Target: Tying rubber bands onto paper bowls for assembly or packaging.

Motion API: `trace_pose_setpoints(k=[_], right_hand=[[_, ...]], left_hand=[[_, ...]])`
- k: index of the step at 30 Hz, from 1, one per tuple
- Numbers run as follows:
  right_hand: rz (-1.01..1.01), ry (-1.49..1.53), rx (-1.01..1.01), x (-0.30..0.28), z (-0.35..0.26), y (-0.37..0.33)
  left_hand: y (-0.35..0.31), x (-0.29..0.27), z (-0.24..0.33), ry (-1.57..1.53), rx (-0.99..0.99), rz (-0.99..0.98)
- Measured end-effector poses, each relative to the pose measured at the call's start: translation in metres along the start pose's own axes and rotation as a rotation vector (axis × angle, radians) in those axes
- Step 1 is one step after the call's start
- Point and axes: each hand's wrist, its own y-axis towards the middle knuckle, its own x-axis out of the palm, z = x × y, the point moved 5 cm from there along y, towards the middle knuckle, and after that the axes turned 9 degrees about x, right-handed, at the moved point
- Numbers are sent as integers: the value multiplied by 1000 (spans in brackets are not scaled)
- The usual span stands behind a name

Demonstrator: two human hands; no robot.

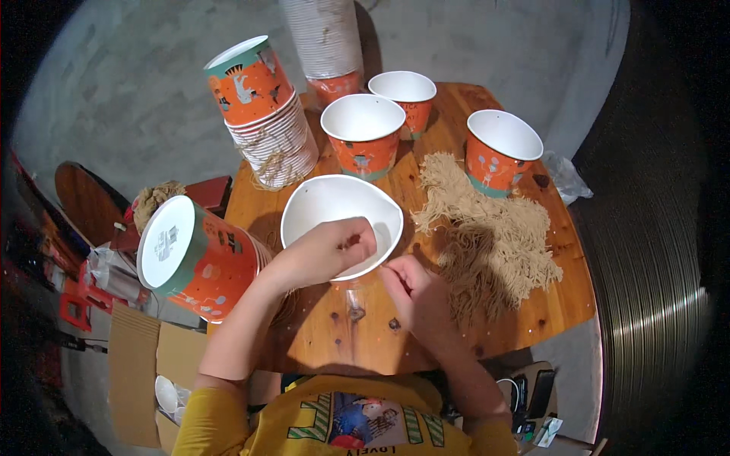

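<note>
A paper bucket (pixel 323 201) with a white inside stands in front of me on the table, its round rim pulled out of shape toward a point at the right. My left hand (pixel 338 245) reaches over the near rim into the mouth, its fingers curled and closed; what they grip is hidden. Just outside the rim, at the near right, my right hand (pixel 412 287) is closed in a pinch, thumb against finger. Something thin may be between its fingertips, too small to name. Tan yarn strands (pixel 494 235) lie in a loose heap right of that hand.
Three orange paper buckets stand behind: one at the middle (pixel 363 156), one farther back (pixel 414 114), one right beside the yarn (pixel 494 159). Bucket stacks rise at the far left (pixel 266 121) and back (pixel 323 38); another stack (pixel 220 258) lies tilted left. A cardboard box (pixel 137 372) sits below.
</note>
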Motion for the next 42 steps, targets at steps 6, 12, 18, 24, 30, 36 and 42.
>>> trace_pose_setpoints(k=[6, 12, 18, 24, 30, 36, 42], right_hand=[[-280, -74, 157, -17, -4, -3], [-397, 102, 9, -27, -32, 17], [-440, 42, 29, -22, -27, 46], [-351, -19, -5, -17, -16, 61], [-256, 33, 86, -19, 7, 45], [-112, -49, 89, -21, -6, 25], [-43, -109, -96, -12, -16, 15]], left_hand=[[-2, -5, 12, -660, -56, 296], [4, 6, 7, -556, 0, 180], [4, 10, 9, -479, -24, 98], [3, 10, 6, -507, -50, 124], [2, 12, 5, -624, -46, 100], [4, 12, 2, -535, -69, 108], [6, 13, 4, -623, -61, 98]])
